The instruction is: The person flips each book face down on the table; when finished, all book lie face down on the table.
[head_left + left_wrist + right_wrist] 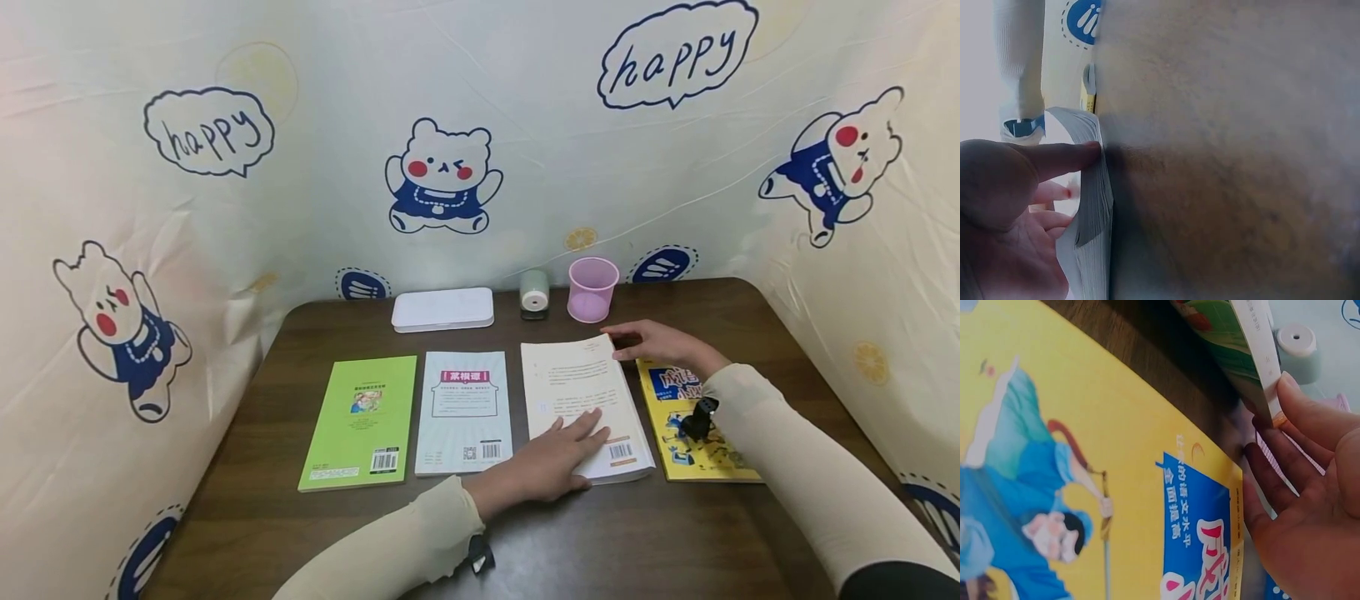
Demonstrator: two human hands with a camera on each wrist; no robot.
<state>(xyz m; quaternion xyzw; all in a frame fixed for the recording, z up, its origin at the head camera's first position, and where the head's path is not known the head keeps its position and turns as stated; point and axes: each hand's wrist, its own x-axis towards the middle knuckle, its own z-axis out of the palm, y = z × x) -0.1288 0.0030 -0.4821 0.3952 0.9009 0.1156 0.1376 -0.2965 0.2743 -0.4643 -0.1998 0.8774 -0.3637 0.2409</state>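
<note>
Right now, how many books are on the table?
4, in one row: the green book at the left, the pale blue book next, the white book under both hands, the yellow book at the right, partly hidden by an arm.

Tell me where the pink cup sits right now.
In the head view, the pink cup stands at the table's far edge, right of centre, just right of the small green device and beyond the white book that both hands touch.

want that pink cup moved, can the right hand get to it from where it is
Probably yes: the right hand rests at the white book's far corner, and the pink cup stands just beyond on bare table, nothing between.
</note>
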